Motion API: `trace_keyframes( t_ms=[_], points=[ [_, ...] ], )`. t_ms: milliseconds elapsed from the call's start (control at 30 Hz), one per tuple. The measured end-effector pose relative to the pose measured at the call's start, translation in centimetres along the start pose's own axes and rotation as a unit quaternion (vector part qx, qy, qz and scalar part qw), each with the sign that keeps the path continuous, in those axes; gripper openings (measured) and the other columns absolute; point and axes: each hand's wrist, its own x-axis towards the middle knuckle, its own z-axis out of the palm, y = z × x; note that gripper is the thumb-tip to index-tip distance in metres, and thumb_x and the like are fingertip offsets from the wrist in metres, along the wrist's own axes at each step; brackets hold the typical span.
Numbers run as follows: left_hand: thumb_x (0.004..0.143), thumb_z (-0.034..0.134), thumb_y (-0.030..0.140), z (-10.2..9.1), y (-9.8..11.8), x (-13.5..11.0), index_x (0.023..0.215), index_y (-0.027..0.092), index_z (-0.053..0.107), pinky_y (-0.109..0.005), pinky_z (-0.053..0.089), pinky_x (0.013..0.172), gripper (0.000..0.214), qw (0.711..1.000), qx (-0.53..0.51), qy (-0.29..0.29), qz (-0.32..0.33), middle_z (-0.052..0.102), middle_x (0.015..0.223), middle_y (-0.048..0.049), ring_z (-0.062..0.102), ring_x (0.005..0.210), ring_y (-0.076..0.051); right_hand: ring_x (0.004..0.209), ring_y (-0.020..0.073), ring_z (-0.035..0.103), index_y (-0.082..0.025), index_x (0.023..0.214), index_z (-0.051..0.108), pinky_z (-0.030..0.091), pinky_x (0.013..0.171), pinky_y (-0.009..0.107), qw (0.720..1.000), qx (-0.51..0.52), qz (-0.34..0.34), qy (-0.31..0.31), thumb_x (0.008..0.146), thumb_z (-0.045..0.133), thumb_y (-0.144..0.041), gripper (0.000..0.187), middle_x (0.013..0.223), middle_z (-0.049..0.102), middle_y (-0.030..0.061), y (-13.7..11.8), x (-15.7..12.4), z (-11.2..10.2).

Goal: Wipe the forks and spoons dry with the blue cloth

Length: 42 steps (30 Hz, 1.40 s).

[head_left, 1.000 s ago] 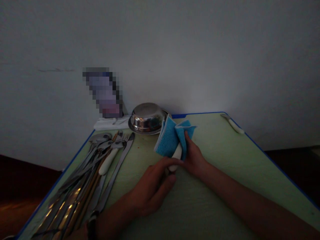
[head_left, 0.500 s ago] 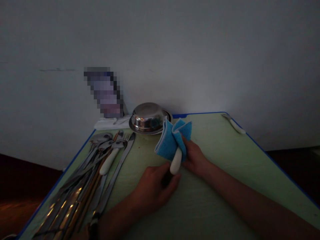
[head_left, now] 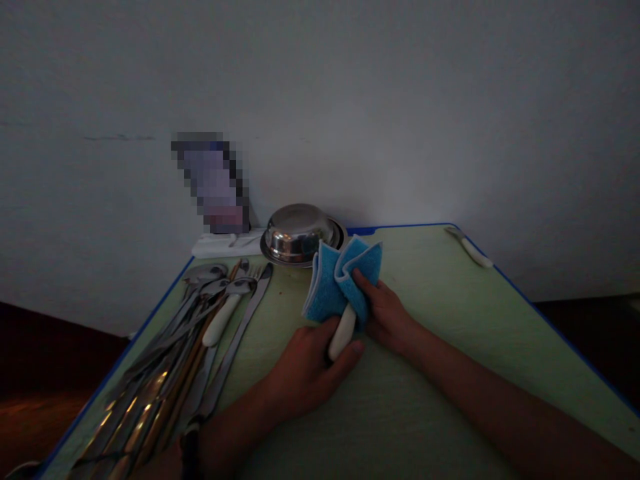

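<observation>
A white-handled utensil [head_left: 343, 335] is held over the middle of the table, its far end hidden inside a folded blue cloth [head_left: 325, 290]. My left hand [head_left: 313, 367] is closed around the lower part of the white handle, thumb on the near side. With thumb on top, my right hand [head_left: 383, 307] pinches the blue cloth around the utensil's upper part. Whether the covered end is a spoon or a fork cannot be seen. To the left of my left hand lies a pile of cutlery, including a white-handled spoon [head_left: 221, 320] and a table knife [head_left: 245, 320].
An upturned metal bowl [head_left: 300, 233] stands at the back against the wall. Left of it, a blurred phone-like panel [head_left: 213, 183] leans above a white strip [head_left: 225, 245]. A white-handled fork [head_left: 470, 248] lies at the far right edge of the green table [head_left: 425, 280].
The handle's lower end has swung slightly left and down, with my left thumb now lying along it. My right hand and the cloth have shifted a little to the left.
</observation>
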Motion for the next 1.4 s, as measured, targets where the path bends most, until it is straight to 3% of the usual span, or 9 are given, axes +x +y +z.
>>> trace_keyframes(
  t_ms=[167, 467, 833, 1167, 1400],
  points=[
    [0.088, 0.039, 0.039, -0.19, -0.07, -0.12, 0.077, 0.017, 0.047, -0.022, 0.033, 0.048, 0.026, 1.0, -0.027, -0.009, 0.001, 0.045, 0.059, 0.0042, 0.044, 0.051, -0.01, 0.089, 0.019, 0.063, -0.018, 0.098, 0.062, 0.045, 0.088, 0.036, 1.0, -0.002, 0.008, -0.001, 0.073, 0.063, -0.04, 0.034, 0.085, 0.071, 0.004, 0.04, 0.18, -0.16],
    [0.089, 0.032, 0.037, -0.74, 0.01, -0.28, 0.07, 0.017, 0.045, -0.023, 0.031, 0.048, 0.03, 0.997, -0.061, -0.049, 0.026, 0.044, 0.054, 0.0041, 0.042, 0.048, -0.01, 0.096, 0.0209, 0.061, -0.017, 0.105, 0.06, 0.043, 0.09, 0.038, 0.995, 0.064, 0.041, 0.061, 0.079, 0.051, -0.051, 0.043, 0.087, 0.07, 0.0057, -0.28, 0.6, -0.12],
    [0.089, 0.036, 0.034, -0.2, -0.38, -0.16, 0.068, 0.017, 0.042, -0.021, 0.028, 0.047, 0.027, 0.995, -0.031, -0.077, 0.048, 0.037, 0.056, 0.0055, 0.039, 0.049, -0.008, 0.101, 0.0201, 0.059, -0.016, 0.11, 0.059, 0.038, 0.097, 0.039, 0.996, 0.058, 0.064, 0.021, 0.083, 0.046, -0.048, 0.044, 0.09, 0.07, 0.0071, -0.69, 0.06, 0.46],
    [0.087, 0.037, 0.031, -0.2, -0.46, -0.29, 0.063, 0.017, 0.041, -0.021, 0.027, 0.044, 0.028, 0.997, -0.064, 0.015, 0.034, 0.035, 0.052, 0.0063, 0.038, 0.045, -0.007, 0.104, 0.0213, 0.058, -0.017, 0.11, 0.058, 0.038, 0.096, 0.04, 0.995, 0.062, 0.079, 0.005, 0.08, 0.047, -0.053, 0.048, 0.094, 0.07, 0.0069, -0.42, 0.44, 0.03],
    [0.085, 0.041, 0.03, -0.06, -0.6, -0.4, 0.062, 0.018, 0.038, -0.02, 0.024, 0.044, 0.027, 0.997, -0.046, -0.014, 0.06, 0.031, 0.051, 0.0073, 0.035, 0.044, -0.006, 0.102, 0.0213, 0.059, -0.018, 0.103, 0.061, 0.04, 0.094, 0.04, 0.997, 0.062, 0.052, 0.014, 0.079, 0.047, -0.054, 0.046, 0.093, 0.07, 0.0067, -0.42, 0.48, -0.07]
  ],
)
